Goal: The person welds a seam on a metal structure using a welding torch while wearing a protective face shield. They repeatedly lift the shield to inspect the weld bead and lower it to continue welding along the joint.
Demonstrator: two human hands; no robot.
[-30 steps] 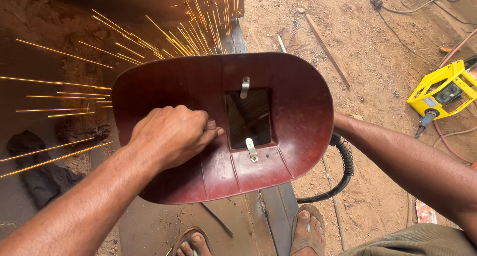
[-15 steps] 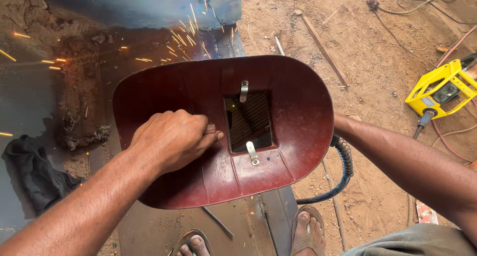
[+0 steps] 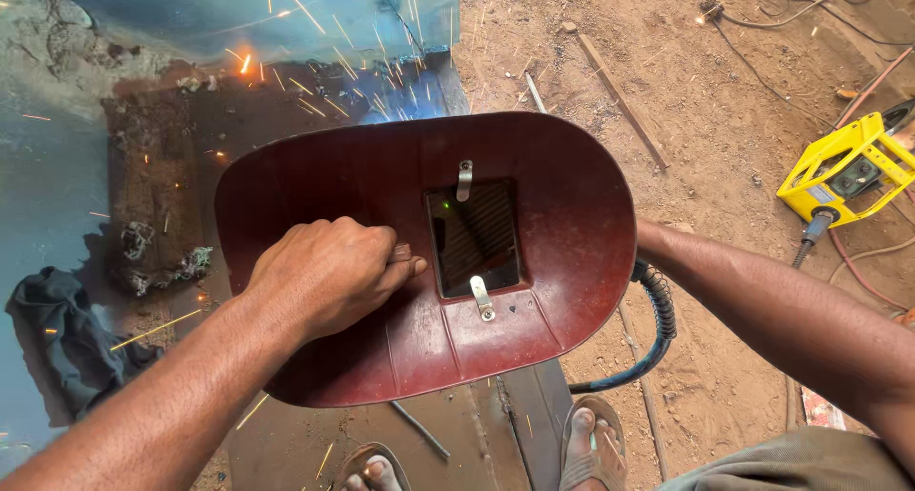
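My left hand (image 3: 329,272) is closed around the handle of a dark red hand-held welding shield (image 3: 562,253) with a dark rectangular glass window (image 3: 475,238) held by two metal clips. The shield fills the middle of the view. My right forearm (image 3: 762,305) reaches under the shield from the right, and the hand itself is hidden behind it. A black ribbed hose (image 3: 658,319) curves out from under the shield's right edge. Orange sparks (image 3: 315,81) fly over a blue-lit metal sheet (image 3: 238,19) beyond the shield.
A yellow welding machine (image 3: 843,172) with cables sits on the dirt at right. A dark cloth (image 3: 67,338) lies at left. Thin metal rods (image 3: 620,100) lie on the sandy ground. My sandalled feet (image 3: 591,443) stand on a grey steel plate (image 3: 315,443).
The heavy shower of long sparks has thinned to scattered ones, and blue light now falls on the metal sheet. The shield and my left hand have stayed put.
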